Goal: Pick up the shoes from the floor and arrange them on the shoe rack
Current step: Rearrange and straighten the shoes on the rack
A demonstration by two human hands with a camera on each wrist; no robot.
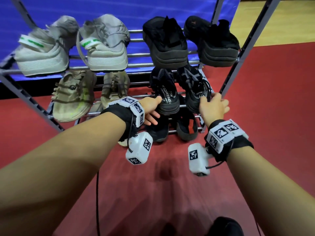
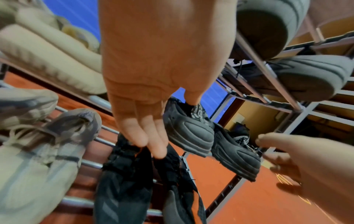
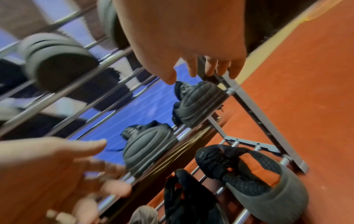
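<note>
The metal shoe rack has three tiers, all holding shoes. On the middle tier's right stand two black patterned sneakers, heels toward me. My left hand is open at the heel of the left sneaker, thumb by its collar, straight fingers below its sole. My right hand hovers at the heel of the right sneaker. Its fingers are loosely bent and grip nothing. Its thumb tip is at the collar.
White sneakers and black shoes fill the top tier, and beige sneakers the middle left. Black shoes with orange lining lie on the bottom tier. The rack's right upright is just beyond my right fingers. Red floor surrounds the rack.
</note>
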